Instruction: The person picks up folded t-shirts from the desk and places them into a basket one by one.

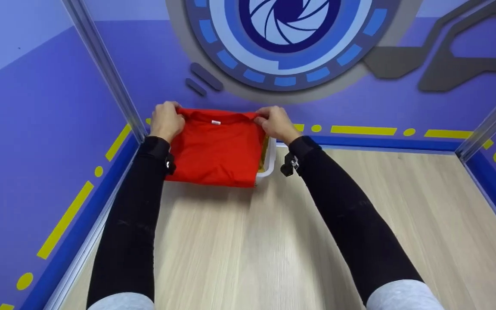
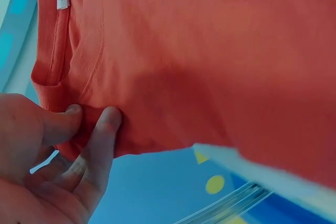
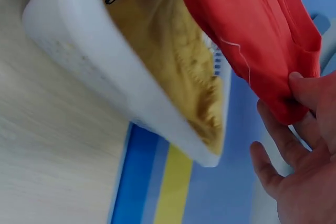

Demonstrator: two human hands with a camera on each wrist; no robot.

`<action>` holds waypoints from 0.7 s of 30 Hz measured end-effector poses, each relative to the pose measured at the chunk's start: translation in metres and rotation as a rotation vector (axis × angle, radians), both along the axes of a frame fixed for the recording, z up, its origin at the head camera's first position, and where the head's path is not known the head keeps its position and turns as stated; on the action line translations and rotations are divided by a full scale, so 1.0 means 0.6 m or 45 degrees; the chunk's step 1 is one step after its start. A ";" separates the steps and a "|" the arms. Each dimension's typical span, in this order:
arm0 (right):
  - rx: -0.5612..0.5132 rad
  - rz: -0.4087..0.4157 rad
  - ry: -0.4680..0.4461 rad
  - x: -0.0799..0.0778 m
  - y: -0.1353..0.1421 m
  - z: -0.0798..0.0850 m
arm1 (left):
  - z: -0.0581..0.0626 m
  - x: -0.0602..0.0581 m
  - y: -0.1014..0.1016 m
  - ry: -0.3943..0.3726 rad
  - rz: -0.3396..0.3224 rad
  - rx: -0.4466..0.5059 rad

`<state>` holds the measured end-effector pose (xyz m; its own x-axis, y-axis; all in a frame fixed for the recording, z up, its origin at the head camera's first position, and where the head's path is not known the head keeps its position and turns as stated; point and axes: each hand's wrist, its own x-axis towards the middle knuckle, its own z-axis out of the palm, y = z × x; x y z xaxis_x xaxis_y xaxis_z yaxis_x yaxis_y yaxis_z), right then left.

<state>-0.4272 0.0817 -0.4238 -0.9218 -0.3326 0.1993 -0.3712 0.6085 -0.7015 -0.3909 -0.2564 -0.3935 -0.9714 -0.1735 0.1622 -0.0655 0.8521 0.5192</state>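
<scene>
A folded red T-shirt (image 1: 220,150) with a white neck label is stretched between both hands, above a white plastic basket (image 1: 269,159). My left hand (image 1: 167,121) pinches the shirt's left top corner beside the collar; thumb and fingers show on the cloth in the left wrist view. With thumb and fingertips, my right hand (image 1: 277,124) pinches the right top corner. Under the shirt, yellow cloth (image 3: 173,61) with dark lettering lies inside the basket. Most of the basket is hidden by the red shirt in the head view.
The basket stands on a light wood-grain table (image 1: 274,241), in the far left corner near the purple back wall (image 1: 144,64). A metal corner post (image 1: 106,64) rises close to the left hand. Another post (image 1: 493,120) stands at the far right.
</scene>
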 end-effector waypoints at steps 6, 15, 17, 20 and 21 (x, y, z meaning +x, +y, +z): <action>-0.002 -0.039 -0.037 -0.007 -0.001 -0.024 | -0.023 -0.009 0.007 -0.013 0.012 0.001; 0.047 -0.022 -0.008 -0.018 -0.011 -0.030 | -0.026 -0.021 0.010 -0.017 0.041 -0.045; 0.056 -0.030 -0.009 -0.019 -0.012 -0.036 | -0.031 -0.022 0.010 -0.030 0.038 -0.046; 0.066 -0.028 0.002 -0.020 -0.015 -0.041 | -0.035 -0.024 0.010 -0.054 0.036 -0.025; 0.068 -0.026 0.008 -0.021 -0.015 -0.042 | -0.035 -0.024 0.011 -0.059 0.036 -0.022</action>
